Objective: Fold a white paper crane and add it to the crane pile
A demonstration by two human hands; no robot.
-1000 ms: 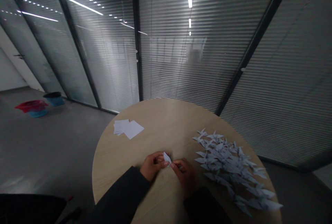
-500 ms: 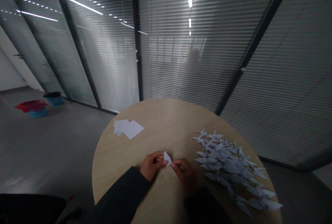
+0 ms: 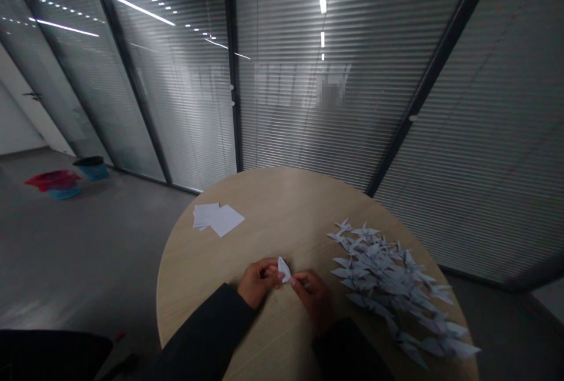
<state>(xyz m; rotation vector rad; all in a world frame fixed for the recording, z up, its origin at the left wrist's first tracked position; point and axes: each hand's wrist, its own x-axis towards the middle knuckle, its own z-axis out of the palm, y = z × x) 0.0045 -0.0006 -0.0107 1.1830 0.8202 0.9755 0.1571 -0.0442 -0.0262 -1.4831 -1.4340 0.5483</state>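
Note:
A small folded piece of white paper (image 3: 284, 269) is pinched between both hands above the near middle of the round wooden table (image 3: 282, 193). My left hand (image 3: 258, 282) grips its left side with thumb and fingers. On the lower right edge of the paper, my right hand (image 3: 314, 296) closes in a pinch. The paper narrows to a point at its top; its inner folds are too small to make out. Right of my right hand lies a heap of folded white paper cranes (image 3: 388, 272).
Loose square sheets of white paper (image 3: 227, 220) lie at the table's left side. Beyond the table stands a glass partition with blinds (image 3: 304, 128). On the floor at left are a bin with a red liner (image 3: 55, 181) and a blue bin with a dark liner (image 3: 92, 168).
The folded paper has shifted very slightly in my fingers, and its upper part looks a little narrower. Both hands stay in nearly the same place.

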